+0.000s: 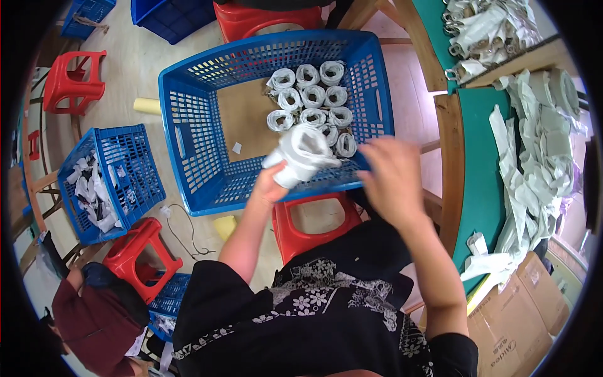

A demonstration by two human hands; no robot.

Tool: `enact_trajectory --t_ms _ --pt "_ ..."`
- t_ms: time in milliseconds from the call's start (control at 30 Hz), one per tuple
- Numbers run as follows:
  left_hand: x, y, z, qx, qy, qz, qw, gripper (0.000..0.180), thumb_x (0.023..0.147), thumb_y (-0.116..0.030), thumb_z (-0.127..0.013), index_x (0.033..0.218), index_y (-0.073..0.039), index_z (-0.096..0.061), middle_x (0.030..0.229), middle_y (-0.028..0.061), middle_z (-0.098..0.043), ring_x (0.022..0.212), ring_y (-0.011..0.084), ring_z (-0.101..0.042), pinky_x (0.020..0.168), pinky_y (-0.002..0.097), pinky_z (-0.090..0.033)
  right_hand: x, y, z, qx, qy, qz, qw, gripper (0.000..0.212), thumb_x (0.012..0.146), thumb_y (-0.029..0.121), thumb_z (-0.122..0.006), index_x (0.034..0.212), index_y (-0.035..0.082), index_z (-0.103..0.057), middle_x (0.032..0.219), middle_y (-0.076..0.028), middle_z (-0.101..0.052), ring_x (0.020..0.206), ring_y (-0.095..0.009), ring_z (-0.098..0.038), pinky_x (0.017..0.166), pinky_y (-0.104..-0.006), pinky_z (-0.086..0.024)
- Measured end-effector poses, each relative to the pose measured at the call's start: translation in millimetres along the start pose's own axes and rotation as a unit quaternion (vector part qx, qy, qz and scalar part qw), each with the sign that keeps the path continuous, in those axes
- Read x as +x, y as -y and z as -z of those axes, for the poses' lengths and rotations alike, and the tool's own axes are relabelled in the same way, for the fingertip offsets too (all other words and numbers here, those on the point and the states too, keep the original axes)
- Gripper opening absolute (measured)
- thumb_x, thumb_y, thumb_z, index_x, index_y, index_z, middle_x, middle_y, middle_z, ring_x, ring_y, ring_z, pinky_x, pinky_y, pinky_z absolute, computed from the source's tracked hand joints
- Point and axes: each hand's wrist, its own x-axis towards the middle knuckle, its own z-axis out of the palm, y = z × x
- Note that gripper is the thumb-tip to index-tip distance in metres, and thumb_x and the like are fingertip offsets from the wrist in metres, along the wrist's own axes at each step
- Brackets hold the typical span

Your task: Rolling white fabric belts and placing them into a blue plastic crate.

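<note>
My left hand [271,183] is closed around a white wrapped roll [303,151], a bundle with an open ring at its top, held over the near side of a large blue basket [270,206]. To its right, my right hand [392,179] is by the basket's near right corner. It is smeared by motion, but its fingers look apart, with nothing seen between them. Several similar white rolls [312,96] stand upright in rows in the basket's right part. The held roll partly hides the nearest ones.
Brown cardboard [242,122] lines the basket's floor. A red stool [314,229] is beneath its near side. On the right, a green-topped table [477,163] holds white wrapped strips [540,157]. A smaller blue crate [135,176] and a person in dark red [94,327] are on the left.
</note>
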Motion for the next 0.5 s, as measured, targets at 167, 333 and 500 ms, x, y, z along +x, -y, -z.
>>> enact_trajectory --t_ms 167,333,500 --pt "47.4 -109.7 114.8 0.134 -0.21 -0.085 0.965 0.057 0.078 -0.009 -0.06 0.13 -0.004 -0.036 0.121 0.0147 -0.05 0.111 0.0327 -0.05 0.094 0.044 -0.041 -39.3 -47.7 81.5 -0.213 -0.055 -0.15 0.964 0.063 0.07 0.008 -0.063 0.128 0.003 -0.039 0.132 -0.02 -0.035 0.125 -0.037 -0.03 0.103 -0.0434 -0.024" --pt "171.4 -153.6 196.4 0.411 -0.443 -0.276 0.747 0.046 0.075 -0.012 -0.061 0.119 -0.002 -0.049 0.116 0.0151 -0.055 0.107 0.0273 -0.053 0.086 0.0376 -0.044 -64.3 -85.3 69.9 -0.167 0.021 -0.188 0.968 0.078 0.074 0.009 -0.059 0.138 -0.001 -0.016 0.142 -0.023 -0.017 0.132 -0.04 -0.017 0.107 -0.0449 -0.017" --pt "245.7 -167.6 226.9 0.729 -0.522 -0.149 0.417 0.044 0.069 -0.024 -0.063 0.105 0.0 -0.059 0.114 0.017 -0.057 0.11 0.03 -0.052 0.093 0.0377 -0.035 -69.6 -93.7 59.0 -0.207 0.012 -0.218 0.954 0.066 0.084 0.013 -0.048 0.138 -0.004 -0.012 0.143 -0.023 -0.015 0.133 -0.039 -0.014 0.108 -0.0456 -0.01"
